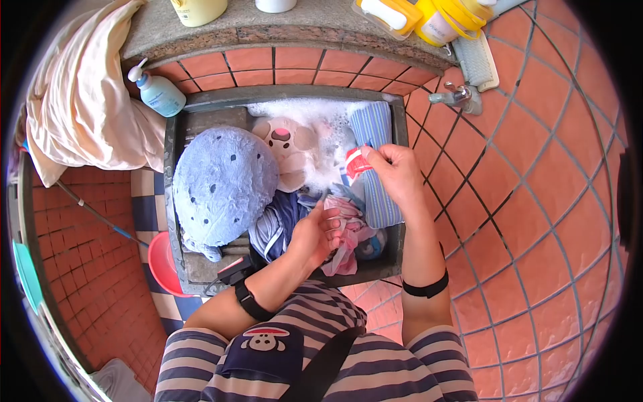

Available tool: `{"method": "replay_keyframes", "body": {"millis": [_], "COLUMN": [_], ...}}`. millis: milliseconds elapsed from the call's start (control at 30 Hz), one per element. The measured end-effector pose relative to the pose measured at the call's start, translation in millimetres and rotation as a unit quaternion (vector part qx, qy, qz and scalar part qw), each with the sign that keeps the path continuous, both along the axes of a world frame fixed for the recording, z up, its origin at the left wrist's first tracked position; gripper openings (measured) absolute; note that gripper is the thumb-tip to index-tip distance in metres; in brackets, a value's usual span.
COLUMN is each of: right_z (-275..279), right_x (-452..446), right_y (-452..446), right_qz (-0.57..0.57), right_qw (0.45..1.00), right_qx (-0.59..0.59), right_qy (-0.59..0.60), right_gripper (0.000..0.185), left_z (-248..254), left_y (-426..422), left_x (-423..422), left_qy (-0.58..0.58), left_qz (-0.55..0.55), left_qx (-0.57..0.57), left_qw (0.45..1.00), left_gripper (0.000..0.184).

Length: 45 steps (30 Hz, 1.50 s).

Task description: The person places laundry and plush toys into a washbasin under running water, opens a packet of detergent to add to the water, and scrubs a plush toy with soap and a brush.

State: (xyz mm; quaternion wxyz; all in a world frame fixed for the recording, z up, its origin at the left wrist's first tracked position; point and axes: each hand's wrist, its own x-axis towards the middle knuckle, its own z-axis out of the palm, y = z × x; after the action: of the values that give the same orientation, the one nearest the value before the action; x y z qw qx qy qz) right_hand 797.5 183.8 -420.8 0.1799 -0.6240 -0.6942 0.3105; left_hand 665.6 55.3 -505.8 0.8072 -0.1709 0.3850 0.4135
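Blue plush (224, 184) fills the sink's (395, 251) left side, underside hidden. Pale plush (289, 144), upper middle, sits partly under suds (331, 144). Left hand (315, 236) is loosely spread near the front edge, by pink cloth (348, 231); contact unclear. Right hand (396, 175) pinches red-and-white item (356, 163), right of centre, partly covered, free end leftward, long axis unclear. Striped blue cloth (382, 201) runs back-to-front beneath, along the right edge.

From my remote view, both arms (422, 251) reach forward; right hand (395, 175) pinched, left hand (313, 236) open, fingers loosely curved.
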Motion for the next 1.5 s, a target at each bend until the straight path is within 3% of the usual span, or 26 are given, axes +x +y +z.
{"method": "replay_keyframes", "body": {"millis": [133, 400, 467, 500, 533, 567, 633, 667, 733, 767, 867, 1100, 1167, 1200, 1233, 1267, 1333, 1500], "right_z": [-21.1, -40.9, -41.2, -33.2, -28.4, -28.7, -34.2, -41.5, -51.9, -55.8, -61.4, -49.8, -28.0, -24.8, -21.9, -17.7, -5.3, 1.6], "right_x": [3.7, 8.6, 11.4, 11.0, 11.7, 15.2, 25.0, 28.5, 29.8, 31.0, 29.7, 22.7, 12.1, 10.5, 9.0, 7.3, -0.4, -2.0], "right_y": [-10.6, -30.4, -36.7, -39.3, -41.4, -42.7, -45.0, -44.8, -45.4, -48.6, -55.4, -68.2, -76.0, -79.6, -81.2, -81.5, -86.0, -93.3], "right_qz": [-0.017, -0.058, -0.08, -0.134, -0.186, -0.188, -0.195, -0.199, -0.281, -0.282, -0.323, -0.34, -0.316, -0.317, -0.301, -0.282, -0.267, -0.236], "right_qw": [0.997, 0.995, 0.992, 0.974, 0.946, 0.946, 0.883, 0.883, 0.71, 0.71, 0.608, 0.653, 0.749, 0.746, 0.792, 0.833, 0.855, 0.884], "right_qx": [-0.037, -0.026, -0.037, -0.098, -0.159, -0.159, -0.291, -0.289, -0.437, -0.436, -0.478, -0.396, -0.321, -0.323, -0.27, -0.215, -0.204, -0.197], "right_qy": [0.072, 0.077, 0.095, 0.154, 0.211, 0.211, 0.312, 0.313, 0.476, 0.477, 0.545, 0.549, 0.486, 0.488, 0.458, 0.425, 0.396, 0.352], "right_gripper": [0.045, 0.045, 0.044, 0.043, 0.042, 0.042, 0.037, 0.037, 0.036, 0.036, 0.036, 0.035, 0.034, 0.034, 0.034, 0.034, 0.034, 0.035], "left_z": [9.0, 6.1, 6.1, 14.3, 24.9, 31.4, 30.1, 29.7, 35.7, 39.9, 45.6, 48.5, 47.2, 48.2, 50.7, 54.8, 74.5, 70.4], "left_y": [-12.7, -26.0, -26.9, -24.9, -24.8, -25.8, -23.6, -20.4, -14.7, -12.2, -8.0, -17.9, -20.4, -18.8, -15.1, -11.8, -4.7, 5.2], "left_x": [-13.0, -25.5, -25.9, -25.2, -23.9, -22.8, -23.8, -24.1, -26.3, -28.0, -32.1, -35.0, -35.0, -35.8, -36.7, -36.9, -35.7, -37.9], "left_qy": [0.009, 0.024, 0.045, 0.045, 0.153, 0.258, 0.297, 0.335, 0.361, 0.39, 0.395, 0.398, 0.406, 0.455, 0.501, 0.503, 0.615, 0.617], "left_qz": [-0.004, -0.01, -0.029, -0.031, -0.057, -0.084, -0.064, -0.038, -0.033, -0.025, -0.011, -0.012, -0.021, -0.033, -0.043, -0.044, -0.06, -0.048], "left_qx": [0.006, 0.009, 0.04, 0.043, 0.103, 0.16, 0.216, 0.27, 0.303, 0.334, 0.327, 0.318, 0.315, 0.363, 0.411, 0.412, 0.503, 0.537], "left_qw": [1.0, 1.0, 0.998, 0.998, 0.981, 0.949, 0.928, 0.902, 0.881, 0.858, 0.859, 0.86, 0.858, 0.812, 0.761, 0.759, 0.605, 0.573], "left_gripper": [0.036, 0.033, 0.023, 0.023, 0.018, 0.018, 0.024, 0.031, 0.031, 0.031, 0.028, 0.027, 0.029, 0.032, 0.035, 0.035, 0.031, 0.017]}}
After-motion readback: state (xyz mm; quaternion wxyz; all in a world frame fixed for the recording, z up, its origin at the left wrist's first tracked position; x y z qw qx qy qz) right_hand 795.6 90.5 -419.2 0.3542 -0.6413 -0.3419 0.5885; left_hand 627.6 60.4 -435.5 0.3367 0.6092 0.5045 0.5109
